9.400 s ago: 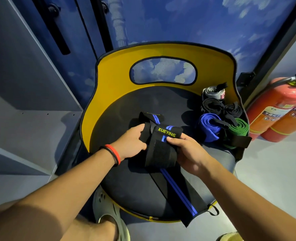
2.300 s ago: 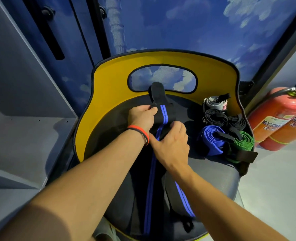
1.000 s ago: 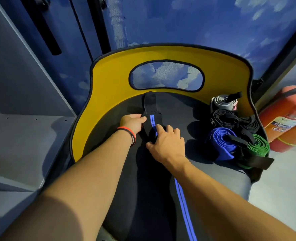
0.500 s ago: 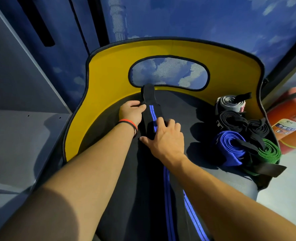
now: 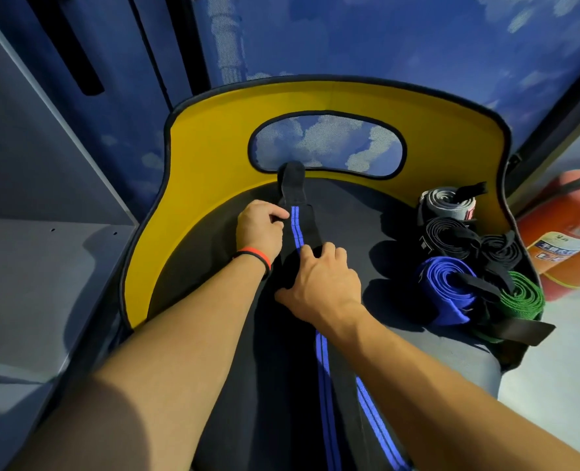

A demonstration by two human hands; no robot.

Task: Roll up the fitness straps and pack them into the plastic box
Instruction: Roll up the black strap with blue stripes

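Note:
A long black strap with blue stripes (image 5: 300,229) lies stretched out along the black seat of a chair (image 5: 367,212), its far end resting against the yellow backrest (image 5: 213,147). My left hand (image 5: 259,229) pinches the strap's left edge near that end. My right hand (image 5: 321,283) presses flat on the strap a little nearer to me. A second blue-striped strap (image 5: 370,413) runs beside it toward the seat's front. Rolled straps sit at the seat's right: grey (image 5: 446,203), black (image 5: 446,234), blue (image 5: 446,290) and green (image 5: 521,297). No plastic box is in view.
Red fire extinguishers (image 5: 567,232) stand on the floor right of the chair. A grey shelf (image 5: 37,266) is at the left. A blue wall with painted clouds (image 5: 384,39) rises behind the chair.
The folded strap has been unrolled and laid straight along the seat. In the last second both hands stay on its far part, smoothing it; the view has shifted slightly.

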